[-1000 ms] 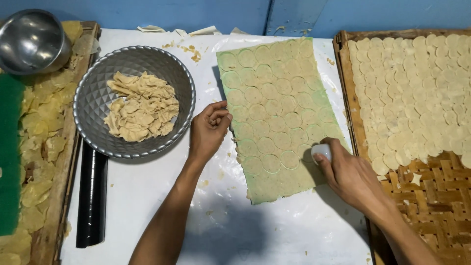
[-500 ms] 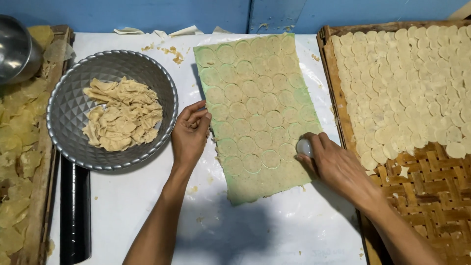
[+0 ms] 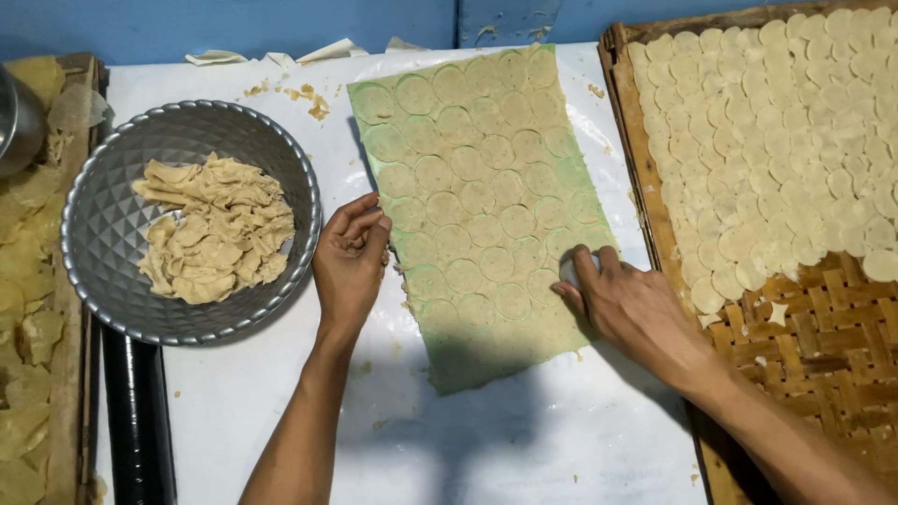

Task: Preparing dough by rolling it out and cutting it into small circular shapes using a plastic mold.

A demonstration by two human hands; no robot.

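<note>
A thin greenish dough sheet (image 3: 486, 206) lies on a white plastic-covered table (image 3: 524, 440), stamped all over with round cut marks. My right hand (image 3: 622, 304) presses a small round cutter (image 3: 569, 269) into the sheet near its lower right edge. My left hand (image 3: 351, 262) rests with curled fingers against the sheet's left edge and holds nothing. To the left stands a faceted metal bowl (image 3: 112, 271) with a heap of dough scraps (image 3: 215, 229).
A woven bamboo tray (image 3: 823, 355) at the right carries several overlapping dough rounds (image 3: 786, 140). A black roller (image 3: 136, 421) lies below the bowl. A wooden tray with yellow dough pieces (image 3: 28, 309) and part of another metal bowl (image 3: 14, 122) are at the left edge.
The view has shifted, so everything sits further left in frame. My right hand with the cutter stays at the sheet's lower right edge, and my left hand stays at its left edge.
</note>
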